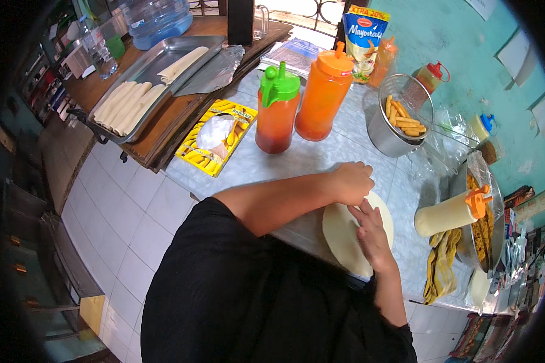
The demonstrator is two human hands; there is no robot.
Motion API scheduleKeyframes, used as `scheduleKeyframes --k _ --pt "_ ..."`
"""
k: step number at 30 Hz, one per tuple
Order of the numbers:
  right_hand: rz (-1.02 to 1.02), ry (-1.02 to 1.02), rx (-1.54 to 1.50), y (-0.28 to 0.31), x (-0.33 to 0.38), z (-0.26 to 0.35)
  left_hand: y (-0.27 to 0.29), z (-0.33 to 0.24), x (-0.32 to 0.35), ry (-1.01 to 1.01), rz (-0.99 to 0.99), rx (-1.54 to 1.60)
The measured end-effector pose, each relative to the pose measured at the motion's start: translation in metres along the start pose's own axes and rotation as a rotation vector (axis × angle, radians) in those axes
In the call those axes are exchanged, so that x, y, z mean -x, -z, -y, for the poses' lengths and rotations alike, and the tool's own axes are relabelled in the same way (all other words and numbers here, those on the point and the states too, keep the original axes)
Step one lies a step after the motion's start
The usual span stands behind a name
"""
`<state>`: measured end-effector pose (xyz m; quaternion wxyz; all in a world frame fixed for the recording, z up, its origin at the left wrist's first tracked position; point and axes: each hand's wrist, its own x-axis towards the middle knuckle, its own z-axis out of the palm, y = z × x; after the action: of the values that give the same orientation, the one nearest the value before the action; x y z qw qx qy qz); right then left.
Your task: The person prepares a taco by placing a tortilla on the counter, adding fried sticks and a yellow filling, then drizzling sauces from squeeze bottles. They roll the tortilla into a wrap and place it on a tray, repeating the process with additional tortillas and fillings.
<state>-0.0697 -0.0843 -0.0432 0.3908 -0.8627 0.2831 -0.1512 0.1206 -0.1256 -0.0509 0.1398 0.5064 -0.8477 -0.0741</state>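
A round pale flatbread (344, 233) lies flat on the light tiled counter (321, 154) near its front edge. My left hand (352, 181) rests curled at the flatbread's far rim, fingers touching it. My right hand (372, 233) lies flat on top of the flatbread, fingers pointing away from me and pressing it down. Neither hand holds anything lifted.
Behind stand a red squeeze bottle with a green cap (277, 109) and an orange one (324, 94). A metal pot with a strainer of fried sticks (399, 118) is at right, a cream squeeze bottle (451, 212) lies beside a yellow cloth (442, 266). A yellow box (217, 136) and a tray of rolls (145, 85) are at left.
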Motion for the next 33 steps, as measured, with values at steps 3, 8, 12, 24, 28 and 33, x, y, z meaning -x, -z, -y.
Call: scheduleKeyframes --k 3,8,12,24,28,33 --pt "-0.125 0.067 -0.185 0.0 0.0 0.0 0.007 -0.006 0.0 0.078 0.043 0.076" --pt "-0.571 0.027 -0.297 0.003 0.008 -0.019 0.018 -0.004 0.002 0.163 0.121 0.253" --pt "-0.551 -0.247 -0.528 0.008 0.005 -0.05 0.022 -0.009 0.002 0.113 0.19 0.221" --pt "-0.782 0.063 0.547 0.034 -0.008 -0.001 0.018 0.004 -0.006 -0.017 -0.553 0.362" --pt "-0.665 0.167 0.604 0.029 -0.01 0.046 0.033 0.022 -0.002 -0.047 -0.712 0.304" --pt "-0.075 -0.099 0.805 -0.026 -0.021 0.006 0.041 0.015 -0.001 -0.13 -0.599 0.275"
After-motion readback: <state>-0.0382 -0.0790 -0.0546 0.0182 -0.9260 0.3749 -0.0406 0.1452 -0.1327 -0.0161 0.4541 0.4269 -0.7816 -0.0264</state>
